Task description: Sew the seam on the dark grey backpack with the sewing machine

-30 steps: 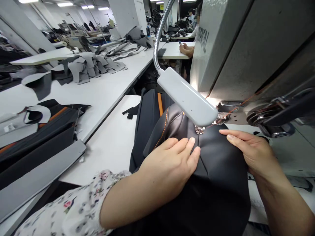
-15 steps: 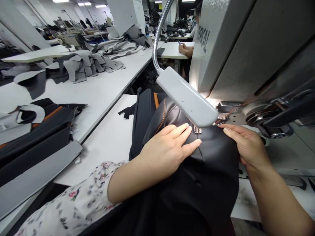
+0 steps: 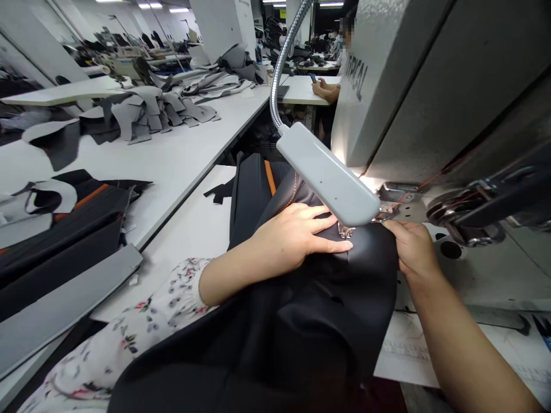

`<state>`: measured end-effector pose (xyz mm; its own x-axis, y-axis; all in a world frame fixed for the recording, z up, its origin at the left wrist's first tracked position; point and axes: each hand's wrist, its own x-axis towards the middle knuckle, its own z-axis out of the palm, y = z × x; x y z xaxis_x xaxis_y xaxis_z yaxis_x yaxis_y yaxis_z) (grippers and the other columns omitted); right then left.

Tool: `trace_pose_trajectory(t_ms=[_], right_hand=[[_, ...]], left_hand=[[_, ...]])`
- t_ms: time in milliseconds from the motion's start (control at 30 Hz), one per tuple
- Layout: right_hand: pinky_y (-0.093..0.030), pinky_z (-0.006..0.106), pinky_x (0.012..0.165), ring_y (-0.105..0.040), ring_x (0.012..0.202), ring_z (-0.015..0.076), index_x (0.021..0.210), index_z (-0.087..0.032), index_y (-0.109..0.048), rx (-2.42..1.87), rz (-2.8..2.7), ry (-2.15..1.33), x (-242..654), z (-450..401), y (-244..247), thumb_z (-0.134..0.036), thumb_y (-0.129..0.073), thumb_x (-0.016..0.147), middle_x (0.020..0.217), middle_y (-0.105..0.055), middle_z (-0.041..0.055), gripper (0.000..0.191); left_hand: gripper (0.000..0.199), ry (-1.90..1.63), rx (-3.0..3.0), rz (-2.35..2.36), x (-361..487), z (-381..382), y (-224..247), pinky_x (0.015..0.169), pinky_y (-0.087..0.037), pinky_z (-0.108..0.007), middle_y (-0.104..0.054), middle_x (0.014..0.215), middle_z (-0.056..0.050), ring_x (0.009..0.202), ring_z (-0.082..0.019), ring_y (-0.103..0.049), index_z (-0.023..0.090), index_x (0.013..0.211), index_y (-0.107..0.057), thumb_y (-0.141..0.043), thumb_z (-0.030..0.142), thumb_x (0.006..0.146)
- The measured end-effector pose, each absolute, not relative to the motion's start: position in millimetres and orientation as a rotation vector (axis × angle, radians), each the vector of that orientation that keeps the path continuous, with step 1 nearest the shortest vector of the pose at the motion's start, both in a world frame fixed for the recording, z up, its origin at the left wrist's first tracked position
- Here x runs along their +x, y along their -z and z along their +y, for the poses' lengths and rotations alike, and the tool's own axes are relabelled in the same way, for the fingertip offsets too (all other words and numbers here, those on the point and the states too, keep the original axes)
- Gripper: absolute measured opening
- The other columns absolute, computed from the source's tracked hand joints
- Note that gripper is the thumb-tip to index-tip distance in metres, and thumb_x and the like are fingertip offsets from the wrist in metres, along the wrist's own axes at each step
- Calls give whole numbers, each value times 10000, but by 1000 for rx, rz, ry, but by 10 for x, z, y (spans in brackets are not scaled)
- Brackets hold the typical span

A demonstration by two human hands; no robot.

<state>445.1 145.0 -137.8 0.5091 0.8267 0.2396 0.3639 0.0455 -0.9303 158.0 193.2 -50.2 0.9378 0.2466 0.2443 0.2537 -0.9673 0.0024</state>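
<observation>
A black leatherette cover (image 3: 336,304) with orange stitching (image 3: 291,198) lies bunched across my lap and runs up under the metal presser foot (image 3: 346,231) of an industrial sewing machine (image 3: 408,97). My left hand (image 3: 297,232) rests flat on the cover, its fingertips just left of the foot. My right hand (image 3: 412,248) curls over the cover's right edge and grips it, right of the foot. The needle is hidden behind a grey gooseneck lamp (image 3: 328,175).
A white table (image 3: 172,166) on the left holds stacks of grey and black cut pieces (image 3: 148,112). Beyond, a co-worker's hand (image 3: 322,89) holds a phone at another table. Paper (image 3: 408,350) lies on the machine table at lower right.
My right hand has moved left and curled over the cover's edge, pulling that edge inward. My left hand has slid up nearer the foot, and the cover sits more bunched.
</observation>
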Motion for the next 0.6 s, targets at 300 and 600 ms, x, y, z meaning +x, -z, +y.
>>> trace_pose_trajectory(t_ms=[300, 600], right_hand=[[-490, 426, 1057, -646, 1121, 268, 1009, -252, -760, -1597, -1216, -103, 3931, 484, 1156, -437, -656, 956, 1097, -718, 77, 218], [-585, 409, 964, -721, 1035, 284, 1003, -206, -771, -1346, -539, -1704, 3114, 92, 1496, -646, -857, 718, 1034, -778, 82, 531]], left_hand=[[575, 519, -3166, -410, 1533, 1826, 447, 1211, -403, -535, -601, 1526, -109, 1524, -324, -442, 286, 1392, -687, -507, -3, 929], [333, 480, -3786, -79, 788, 923, 591, 868, -584, -217, -777, 987, -3, 862, -135, -722, 194, 1037, -762, -554, 19, 845]])
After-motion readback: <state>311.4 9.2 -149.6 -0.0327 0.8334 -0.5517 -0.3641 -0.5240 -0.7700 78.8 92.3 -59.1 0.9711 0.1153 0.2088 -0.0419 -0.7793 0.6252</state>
